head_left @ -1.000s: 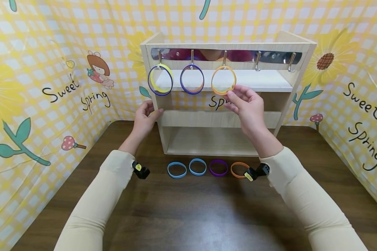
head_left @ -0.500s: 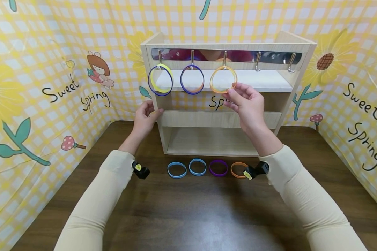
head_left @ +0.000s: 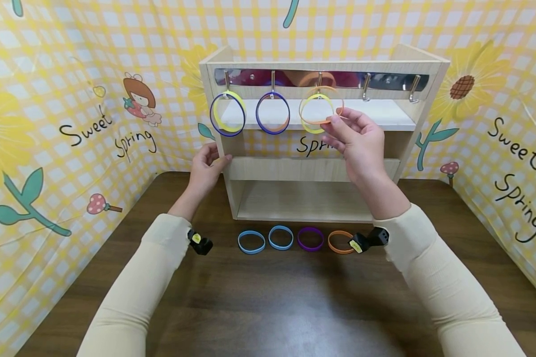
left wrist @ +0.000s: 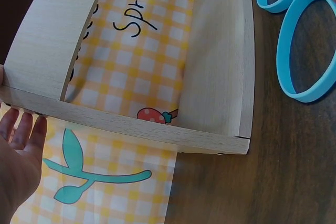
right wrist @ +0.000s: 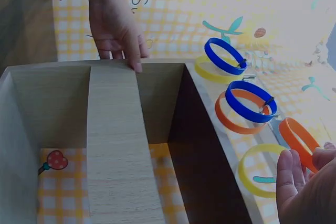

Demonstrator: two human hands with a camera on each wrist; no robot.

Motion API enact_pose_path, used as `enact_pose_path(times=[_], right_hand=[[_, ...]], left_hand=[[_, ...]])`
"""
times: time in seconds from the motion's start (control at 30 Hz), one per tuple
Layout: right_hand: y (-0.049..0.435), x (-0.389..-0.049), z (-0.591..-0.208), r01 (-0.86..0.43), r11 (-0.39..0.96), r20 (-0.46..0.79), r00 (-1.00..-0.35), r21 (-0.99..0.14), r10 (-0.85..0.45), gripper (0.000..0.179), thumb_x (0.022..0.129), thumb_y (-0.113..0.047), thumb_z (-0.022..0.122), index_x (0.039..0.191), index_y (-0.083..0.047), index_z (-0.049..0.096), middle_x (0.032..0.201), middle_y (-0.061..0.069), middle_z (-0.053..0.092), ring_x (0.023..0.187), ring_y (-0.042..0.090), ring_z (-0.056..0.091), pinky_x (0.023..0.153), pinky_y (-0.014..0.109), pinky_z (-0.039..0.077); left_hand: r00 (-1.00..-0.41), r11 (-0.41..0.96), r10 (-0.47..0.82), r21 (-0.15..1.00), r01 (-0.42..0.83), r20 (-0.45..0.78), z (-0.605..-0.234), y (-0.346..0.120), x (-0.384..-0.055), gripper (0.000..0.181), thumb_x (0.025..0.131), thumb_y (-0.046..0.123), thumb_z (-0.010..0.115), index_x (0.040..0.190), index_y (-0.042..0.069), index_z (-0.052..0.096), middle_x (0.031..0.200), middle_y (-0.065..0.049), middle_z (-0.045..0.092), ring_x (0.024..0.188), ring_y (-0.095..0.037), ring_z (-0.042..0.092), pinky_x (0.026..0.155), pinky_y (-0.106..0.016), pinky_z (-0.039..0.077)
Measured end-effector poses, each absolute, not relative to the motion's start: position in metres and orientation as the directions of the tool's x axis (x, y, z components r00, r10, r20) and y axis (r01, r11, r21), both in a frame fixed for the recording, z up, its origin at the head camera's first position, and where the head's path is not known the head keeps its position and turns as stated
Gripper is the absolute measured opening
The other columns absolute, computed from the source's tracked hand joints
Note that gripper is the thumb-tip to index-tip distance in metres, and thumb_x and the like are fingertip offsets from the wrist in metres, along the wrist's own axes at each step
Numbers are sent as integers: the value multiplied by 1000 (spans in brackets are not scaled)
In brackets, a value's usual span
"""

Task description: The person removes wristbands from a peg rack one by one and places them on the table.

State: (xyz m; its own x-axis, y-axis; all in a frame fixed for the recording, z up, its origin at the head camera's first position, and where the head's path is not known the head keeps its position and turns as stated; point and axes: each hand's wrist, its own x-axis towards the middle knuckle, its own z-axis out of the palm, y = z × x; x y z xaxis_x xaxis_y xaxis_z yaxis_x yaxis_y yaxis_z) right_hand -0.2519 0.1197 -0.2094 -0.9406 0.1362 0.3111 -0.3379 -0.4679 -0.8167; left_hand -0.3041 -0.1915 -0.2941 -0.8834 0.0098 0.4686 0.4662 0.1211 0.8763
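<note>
A: Start with the head view. What does the right hand (head_left: 362,148) have?

B: Its grip pinches an orange, ring-shaped, rubbery-looking band (head_left: 314,123) between thumb and fingers, up by the third silvery metal hook (head_left: 320,78). The band overlaps a bright yellow ring-shaped band (head_left: 312,131) hanging there. I can't tell whether the hook passes through the orange one.

A: And the left hand (head_left: 207,166)?

B: It holds the side panel of a pale wooden shelf unit (head_left: 286,169), thumb over the front edge.

A: The other hooks?

B: Counting from the left, the first carries a dark blue and a yellow band, the second a dark blue and an orange one. On the dark brown wooden surface (head_left: 268,307), a row: two light blue bands, a purple one (head_left: 310,249) and another orange one, partly covered by the black wrist camera (head_left: 368,240).

A: Left wrist view?

B: Left fingers lie against the panel's outer face; the two light blue bands (left wrist: 286,51) sit at the upper right.

A: Right wrist view?

B: The pinched orange band stands tilted in the fingers, near the yellow one. Farther off, the left thumb rests over the panel's edge.
</note>
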Motion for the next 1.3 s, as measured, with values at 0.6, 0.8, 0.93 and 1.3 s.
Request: enact_pose_path(times=[0.6,0.8,0.93,1.3], right_hand=[[143,-222,-209,-347,-467,372,-927,-813,43,21,88,-3,69,105,3,60,93,14,66,80,21,70,69,31,57],[157,-217,-219,-324,-403,347,-938,-856,18,34,88,-9,70,114,6,55,94,11,67,82,19,68,70,31,56],[166,-215,-229,-309,-377,335,-942,-873,-5,35,89,-11,70,115,6,55,95,9,67,83,18,68,70,30,56],[188,-207,-259,-241,-360,288,-954,-901,-82,19,91,-9,66,108,-2,63,94,7,69,85,18,69,73,30,56]], left_hand=[[-882,133,8,873,469,472,-292,-191,-303,41,91,0,61,129,-12,49,123,-23,56,117,-37,51,84,-24,47],[-883,135,7,875,465,469,-293,-191,-304,41,91,1,62,128,-12,49,116,-11,59,115,-33,52,85,-25,48],[-883,130,8,875,465,468,-293,-190,-304,40,91,1,62,127,-12,50,113,-6,59,115,-32,52,85,-25,48],[-879,118,-10,873,473,477,-306,-196,-319,38,90,5,66,125,-5,55,114,-8,61,111,-24,55,84,-25,48]])
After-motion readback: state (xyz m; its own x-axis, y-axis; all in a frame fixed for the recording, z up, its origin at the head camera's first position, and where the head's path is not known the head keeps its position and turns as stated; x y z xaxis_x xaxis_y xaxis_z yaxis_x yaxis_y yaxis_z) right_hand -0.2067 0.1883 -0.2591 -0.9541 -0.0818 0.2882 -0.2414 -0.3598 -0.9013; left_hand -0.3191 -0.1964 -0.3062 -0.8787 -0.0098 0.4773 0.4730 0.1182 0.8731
